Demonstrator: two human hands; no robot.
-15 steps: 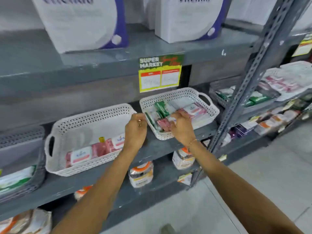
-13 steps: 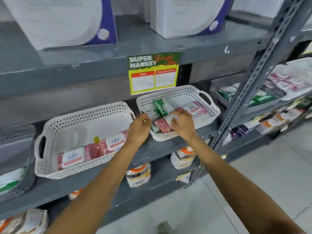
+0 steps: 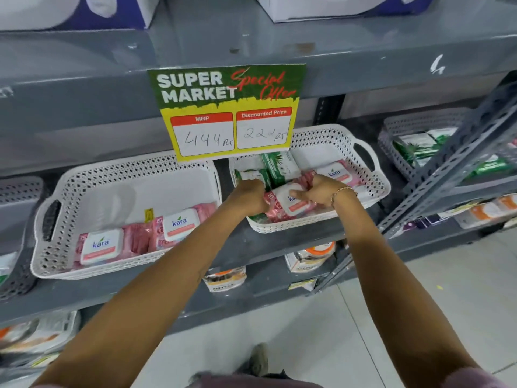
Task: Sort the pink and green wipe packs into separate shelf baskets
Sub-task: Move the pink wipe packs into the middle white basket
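Observation:
Two white perforated baskets stand on the grey shelf. The left basket (image 3: 67,186) holds two pink wipe packs (image 3: 102,246) along its front wall. The right basket (image 3: 372,177) holds a mix of pink packs and green wipe packs (image 3: 279,163). Both hands are inside the right basket. My right hand (image 3: 321,191) is closed on a pink wipe pack (image 3: 288,203) with a white lid. My left hand (image 3: 249,196) grips the same pack at its left end, next to a green pack. Another pink pack (image 3: 335,173) lies behind my right hand.
A yellow and green price sign (image 3: 228,113) hangs from the shelf above and hides the baskets' rear rims. A grey basket (image 3: 397,130) with green packs stands at the right behind a slanted metal upright (image 3: 447,166). Packets fill the lower shelf.
The camera has moved closer to the shelf. Both hands have gone deeper into the right basket and closed on a pink pack.

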